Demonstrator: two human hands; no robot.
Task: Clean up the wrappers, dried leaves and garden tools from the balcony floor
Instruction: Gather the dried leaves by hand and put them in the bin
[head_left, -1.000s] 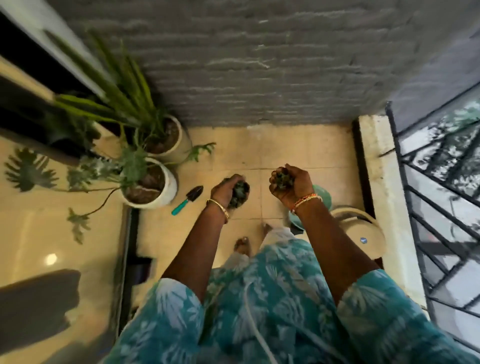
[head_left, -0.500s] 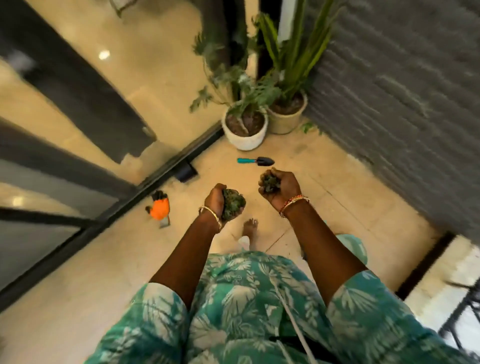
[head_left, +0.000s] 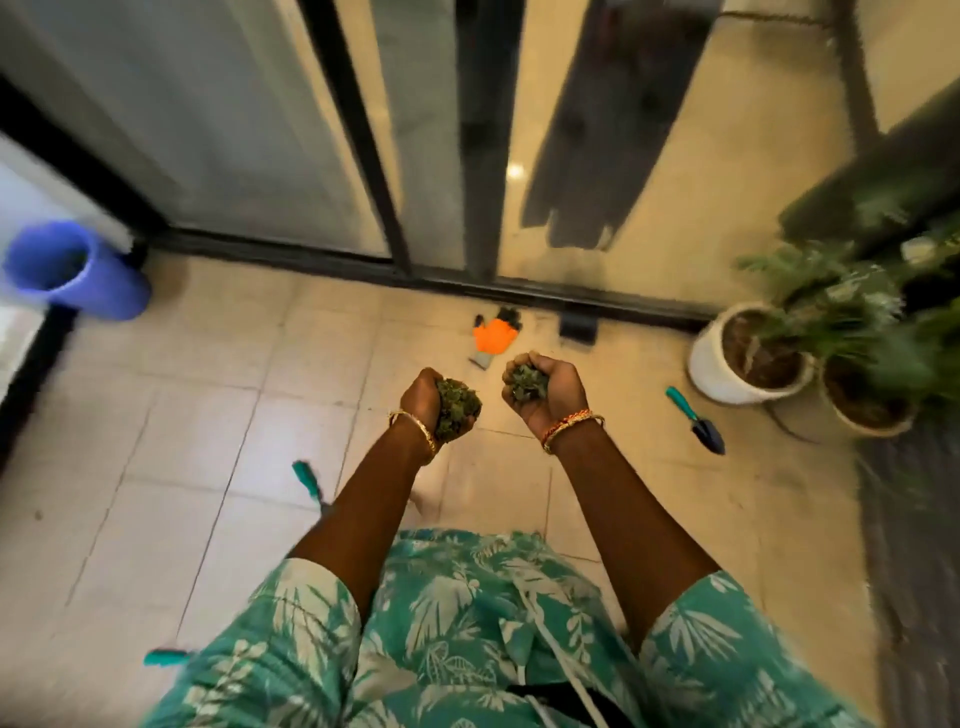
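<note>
— Two handfuls? Why carry them so high?
— So nothing spills on the tiled floor (head_left: 171, 431); I guess the blue bin (head_left: 72, 270) is my drop. My left hand (head_left: 426, 402) has its grip clenched round crumbly dry leaves (head_left: 457, 408); my right hand (head_left: 550, 395) cups another clump. Trowel (head_left: 696, 418) and orange glove (head_left: 495, 336) lie near the pots.

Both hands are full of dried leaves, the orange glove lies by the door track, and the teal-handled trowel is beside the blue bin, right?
Not quite. In the head view, the teal-handled trowel lies beside the white plant pot, far from the blue bin. The rest holds: left hand and right hand grip leaves, orange glove by the track.
</note>
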